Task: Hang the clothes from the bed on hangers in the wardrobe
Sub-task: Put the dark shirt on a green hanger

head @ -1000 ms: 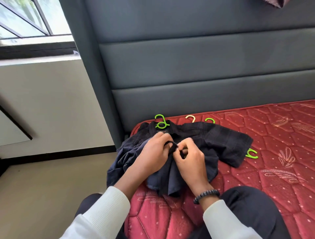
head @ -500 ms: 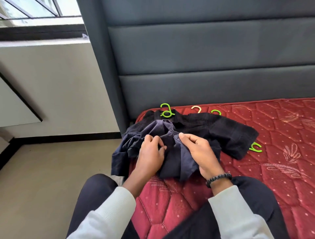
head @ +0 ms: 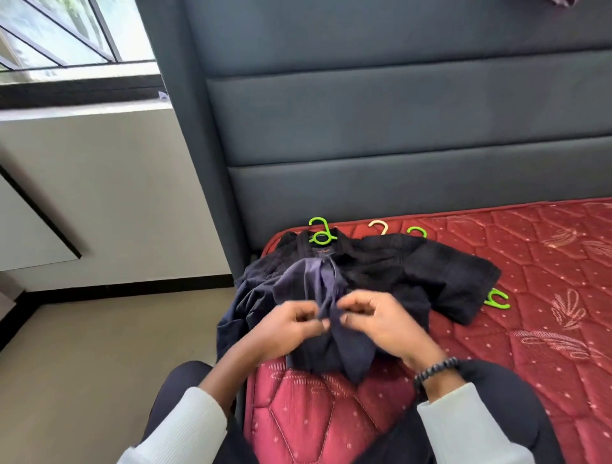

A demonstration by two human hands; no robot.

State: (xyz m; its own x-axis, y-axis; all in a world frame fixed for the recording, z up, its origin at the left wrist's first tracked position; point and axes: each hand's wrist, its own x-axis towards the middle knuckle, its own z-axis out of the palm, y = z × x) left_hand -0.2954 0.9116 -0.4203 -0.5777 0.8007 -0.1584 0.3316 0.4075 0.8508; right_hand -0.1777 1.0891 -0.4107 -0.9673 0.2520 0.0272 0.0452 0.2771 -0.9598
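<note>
A dark navy checked shirt (head: 414,265) lies spread on the corner of the red mattress (head: 546,265), with a green hanger (head: 319,232) poking out at its collar. My left hand (head: 284,328) and my right hand (head: 384,321) meet at the shirt's front placket, each pinching an edge of the fabric low on the shirt. The inner, lighter blue side of the shirt shows between them. More hanger hooks peek from under the shirt: a cream hanger hook (head: 379,227), a green hanger hook (head: 417,231) and a green hanger end (head: 496,299) by the sleeve.
The grey padded headboard (head: 397,132) stands right behind the shirt. Beige floor (head: 99,347) lies left of the bed below a window (head: 66,36). My knees in dark trousers rest on the mattress edge. A scrap of dark cloth (head: 559,2) shows at the top right.
Both hands have slid down the shirt's front from near the collar to lower on the placket. The front has opened higher up and shows the lighter inner side.
</note>
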